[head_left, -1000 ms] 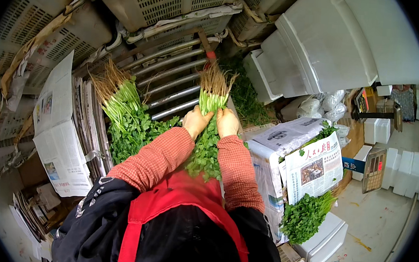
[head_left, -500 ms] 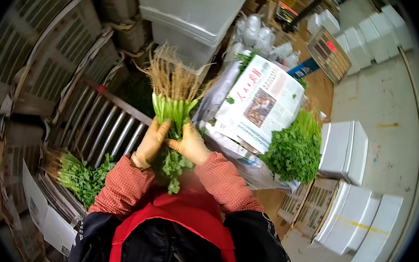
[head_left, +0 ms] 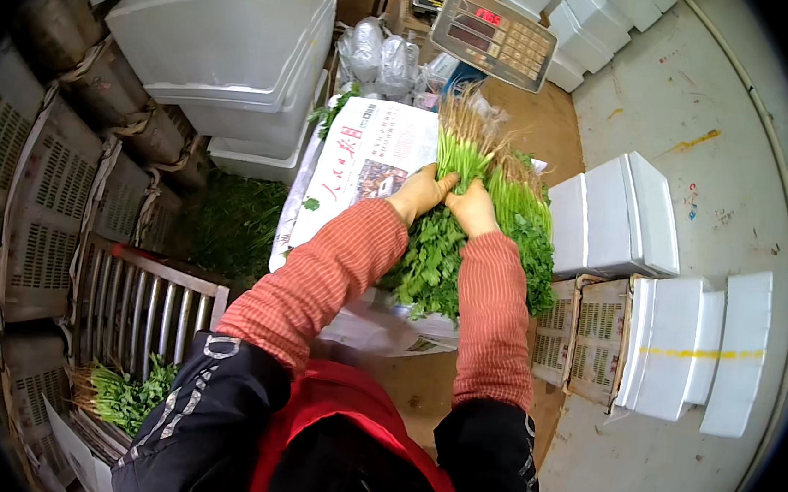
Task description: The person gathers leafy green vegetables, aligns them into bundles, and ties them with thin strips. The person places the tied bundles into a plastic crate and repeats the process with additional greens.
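My left hand (head_left: pixel 421 194) and my right hand (head_left: pixel 474 210) are both closed around the pale stems of a bunch of leafy greens (head_left: pixel 430 253). Its stringy brown roots point away from me and its leaves spread toward me. The bunch is over the right part of a newspaper (head_left: pixel 402 122), which covers a stack or surface in front of me. Just right of my right hand, another bunch of the same greens (head_left: pixel 525 205) lies alongside, partly hidden by my hand and forearm.
A scale display (head_left: pixel 494 36) stands beyond the newspaper, near plastic-wrapped bundles (head_left: pixel 394 66). White foam boxes (head_left: pixel 614 212) line the right, and large white bins (head_left: pixel 216 38) stand far left. More greens (head_left: pixel 128 396) lie at lower left by a slatted metal rack (head_left: pixel 144 305).
Both hands have carried the bunch from in front of the slatted rack rightward onto the newspaper, beside the other bunch. The view has shifted to the right.
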The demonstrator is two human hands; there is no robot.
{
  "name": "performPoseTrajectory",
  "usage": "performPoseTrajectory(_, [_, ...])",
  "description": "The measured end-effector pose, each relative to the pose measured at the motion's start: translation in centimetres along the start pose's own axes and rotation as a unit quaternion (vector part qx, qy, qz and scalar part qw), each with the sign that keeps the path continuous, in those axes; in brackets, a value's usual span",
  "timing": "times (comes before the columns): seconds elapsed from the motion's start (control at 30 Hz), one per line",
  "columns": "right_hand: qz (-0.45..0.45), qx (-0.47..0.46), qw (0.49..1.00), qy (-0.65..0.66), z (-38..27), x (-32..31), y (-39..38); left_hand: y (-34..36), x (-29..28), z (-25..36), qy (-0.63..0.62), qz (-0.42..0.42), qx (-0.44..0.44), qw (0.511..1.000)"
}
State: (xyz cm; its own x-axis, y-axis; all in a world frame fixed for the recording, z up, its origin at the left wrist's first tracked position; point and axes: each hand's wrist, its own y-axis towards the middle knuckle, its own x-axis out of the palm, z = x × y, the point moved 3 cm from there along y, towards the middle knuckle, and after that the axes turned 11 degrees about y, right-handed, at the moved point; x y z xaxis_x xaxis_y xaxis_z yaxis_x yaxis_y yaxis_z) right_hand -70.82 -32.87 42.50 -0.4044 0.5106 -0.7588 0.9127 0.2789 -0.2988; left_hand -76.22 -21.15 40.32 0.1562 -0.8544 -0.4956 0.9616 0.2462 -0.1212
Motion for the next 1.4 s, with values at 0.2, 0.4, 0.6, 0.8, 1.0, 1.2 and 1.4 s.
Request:
performPoseTrajectory(0.2, [-0.088, 0.106, 0.987, -0.084, 3.5, 1.9, 3.0, 4.9, 8.2, -8.2, 0.064, 0.009, -0.066, 0.996])
performPoseTrajectory(0.4, [0.016, -0.012, 0.995, -0.094, 0.2, -2.2, 0.4, 3.2, 7.0, -7.8, 0.094, 0.059, -0.142, 0.984])
performPoseTrajectory(0.6, [0.044, -0.285, 0.953, -0.096, 3.6, 3.4, 3.6, 0.8, 7.6, -6.6, 0.037, 0.152, -0.097, 0.983])
performPoseTrajectory(0.8, [0.098, -0.317, 0.921, -0.205, 4.2, 6.9, 3.3, -5.5, 5.7, -8.4, 0.039, 0.271, 0.013, 0.962])
performPoseTrajectory(1.0, [0.085, -0.407, 0.885, -0.209, 3.9, 7.9, 4.0, -5.9, -2.4, -15.8, -0.513, 0.186, -0.158, 0.823])
performPoseTrajectory(1.2, [0.041, -0.323, 0.931, -0.168, 2.2, 4.7, 3.6, -23.3, -9.5, -18.1, -0.305, 0.167, -0.194, 0.917])
performPoseTrajectory(1.4, [-0.078, -0.411, 0.891, 0.175, -10.6, 15.3, -2.4, -48.9, -16.1, -16.3, 0.028, 0.596, -0.334, 0.729])
